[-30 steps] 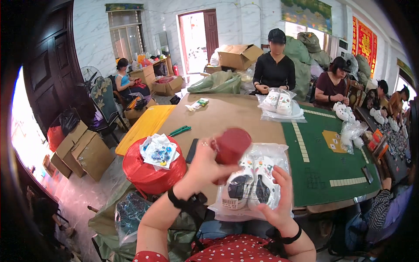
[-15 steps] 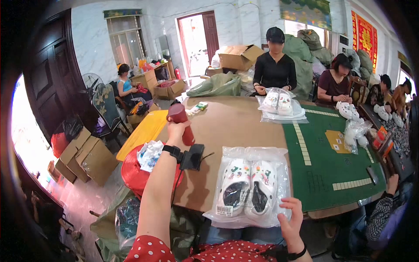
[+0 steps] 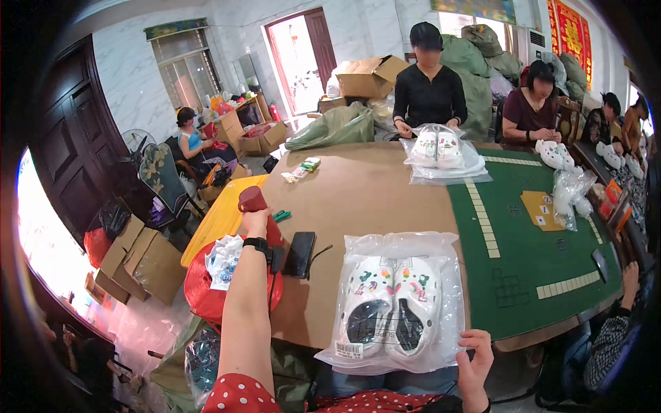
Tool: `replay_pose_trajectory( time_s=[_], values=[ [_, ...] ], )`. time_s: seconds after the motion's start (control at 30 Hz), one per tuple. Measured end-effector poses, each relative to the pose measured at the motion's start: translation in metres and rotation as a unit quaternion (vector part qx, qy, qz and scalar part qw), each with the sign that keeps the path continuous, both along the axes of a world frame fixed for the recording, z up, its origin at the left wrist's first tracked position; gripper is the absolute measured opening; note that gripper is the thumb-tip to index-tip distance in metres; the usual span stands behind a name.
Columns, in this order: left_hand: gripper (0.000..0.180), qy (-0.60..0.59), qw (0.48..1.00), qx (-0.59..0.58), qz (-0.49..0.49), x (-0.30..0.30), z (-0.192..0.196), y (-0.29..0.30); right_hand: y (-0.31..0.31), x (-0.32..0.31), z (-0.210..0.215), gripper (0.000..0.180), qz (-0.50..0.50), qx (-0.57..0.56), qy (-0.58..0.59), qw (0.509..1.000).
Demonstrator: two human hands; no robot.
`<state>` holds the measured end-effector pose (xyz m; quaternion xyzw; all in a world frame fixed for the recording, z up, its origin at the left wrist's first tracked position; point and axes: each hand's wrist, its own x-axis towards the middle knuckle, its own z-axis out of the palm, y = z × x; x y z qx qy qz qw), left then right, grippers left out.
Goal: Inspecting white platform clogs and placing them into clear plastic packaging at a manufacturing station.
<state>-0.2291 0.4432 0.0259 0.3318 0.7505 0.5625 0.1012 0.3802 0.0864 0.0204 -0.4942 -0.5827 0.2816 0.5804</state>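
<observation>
My left hand (image 3: 256, 224) is closed around a dark red bottle (image 3: 253, 199), its arm stretched out over the table's left side. Part of the bottle is hidden behind the fingers and wrist. In front of me lies a clear plastic bag (image 3: 441, 255) holding a pair of white clogs (image 3: 368, 292) with colourful charms and a barcode label. At the bag's lower right edge is my right hand (image 3: 475, 358), thumb and fingers apart and holding nothing. A black phone (image 3: 299, 255) rests beside my left wrist, and a small green-handled tool (image 3: 281, 216) lies just past the bottle.
A red roll (image 3: 206, 292) with a crumpled white-and-blue wrapper (image 3: 224, 261) on it stands left of the phone. Across the table, a person in black (image 3: 430, 96) handles more bagged clogs (image 3: 441, 148). A green mat (image 3: 516, 275) with rows of tiles covers the right side.
My left hand has brought the bottle left and closer to me, uncovering the green-handled tool. My right hand has shifted slightly down and right. The view has tilted a little.
</observation>
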Motion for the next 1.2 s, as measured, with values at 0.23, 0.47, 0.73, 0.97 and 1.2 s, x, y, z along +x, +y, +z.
replay_pose_trajectory(
  time_s=[0.23, 0.47, 0.73, 0.97, 1.2],
  values=[
    [0.058, 0.020, 0.997, 0.072, 0.031, 0.000, -0.006, -0.022, -0.001, -0.010, -0.003, 0.018, 0.004, 0.003, 0.037, 0.999],
    [0.076, -0.055, 0.995, -0.054, 0.057, 0.116, 0.059, -0.056, -0.010, -0.002, 0.005, 0.017, -0.026, -0.014, -0.003, 1.000],
    [0.079, 0.364, 0.836, 0.041, -0.409, 0.260, 0.083, -0.265, 0.005, -0.018, 0.029, 0.026, -0.034, 0.024, -0.119, 0.992],
    [0.079, 0.366, 0.820, -0.009, -0.440, 0.307, 0.013, -0.320, 0.025, -0.068, 0.027, 0.052, -0.002, 0.088, -0.260, 0.962],
    [0.105, 0.136, 0.916, -0.002, -0.377, 0.307, -0.031, -0.318, 0.043, -0.064, -0.039, 0.103, 0.041, -0.069, -0.171, 0.982]
  ],
)
